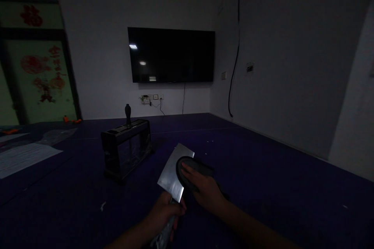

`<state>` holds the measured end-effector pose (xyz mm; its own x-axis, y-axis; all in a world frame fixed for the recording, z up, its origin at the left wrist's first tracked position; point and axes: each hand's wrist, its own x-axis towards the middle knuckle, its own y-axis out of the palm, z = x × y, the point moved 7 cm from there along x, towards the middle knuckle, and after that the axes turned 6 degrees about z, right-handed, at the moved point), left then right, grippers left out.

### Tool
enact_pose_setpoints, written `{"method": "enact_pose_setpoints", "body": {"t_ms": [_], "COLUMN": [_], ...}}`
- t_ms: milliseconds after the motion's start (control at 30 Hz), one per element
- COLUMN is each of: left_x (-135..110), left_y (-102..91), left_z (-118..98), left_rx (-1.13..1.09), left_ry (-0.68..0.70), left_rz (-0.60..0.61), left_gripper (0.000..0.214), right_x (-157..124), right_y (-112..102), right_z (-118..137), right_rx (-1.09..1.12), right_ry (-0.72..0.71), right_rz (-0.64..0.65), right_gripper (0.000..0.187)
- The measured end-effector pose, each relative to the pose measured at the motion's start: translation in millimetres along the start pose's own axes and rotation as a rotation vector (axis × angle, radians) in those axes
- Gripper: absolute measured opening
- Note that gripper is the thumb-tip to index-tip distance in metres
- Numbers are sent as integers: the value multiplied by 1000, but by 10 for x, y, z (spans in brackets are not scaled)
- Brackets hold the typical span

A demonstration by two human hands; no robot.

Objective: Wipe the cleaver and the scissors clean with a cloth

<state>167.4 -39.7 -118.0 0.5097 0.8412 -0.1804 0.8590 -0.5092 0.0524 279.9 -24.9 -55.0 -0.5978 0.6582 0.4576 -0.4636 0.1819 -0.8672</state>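
My left hand (169, 212) is wrapped round the handle of a cleaver (173, 171), whose wide shiny blade points up and away from me. My right hand (206, 190) presses a dark grey pad with a black rim (201, 166) against the right side of the blade. Whether the pad is cloth or sponge I cannot tell in this dim light. Left of the cleaver and farther off stands a black knife block (125, 136) with see-through sides. One black handle (127, 114) sticks up from its top.
The dark blue tabletop (73, 194) carries small white scraps. Printed sheets (27, 157) and clear plastic (57, 136) lie at the left, with orange items (71, 120) behind. A television (172, 55) hangs on the back wall, and a black cable (235, 66) runs down by the corner.
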Motion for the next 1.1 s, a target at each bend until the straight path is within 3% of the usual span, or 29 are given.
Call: {"method": "enact_pose_setpoints", "body": {"t_ms": [367, 1100], "left_x": [2, -4], "left_y": [16, 11], "left_z": [15, 11], "left_rx": [-9, 19], "left_ry": [36, 25], "left_rz": [26, 23], "left_gripper": [28, 24], "right_x": [-15, -12], "right_y": [-41, -39], "right_z": [-149, -144], "right_rx": [-53, -18], "right_ry": [120, 99], "right_rz": [-102, -124], "right_gripper": [78, 75]}}
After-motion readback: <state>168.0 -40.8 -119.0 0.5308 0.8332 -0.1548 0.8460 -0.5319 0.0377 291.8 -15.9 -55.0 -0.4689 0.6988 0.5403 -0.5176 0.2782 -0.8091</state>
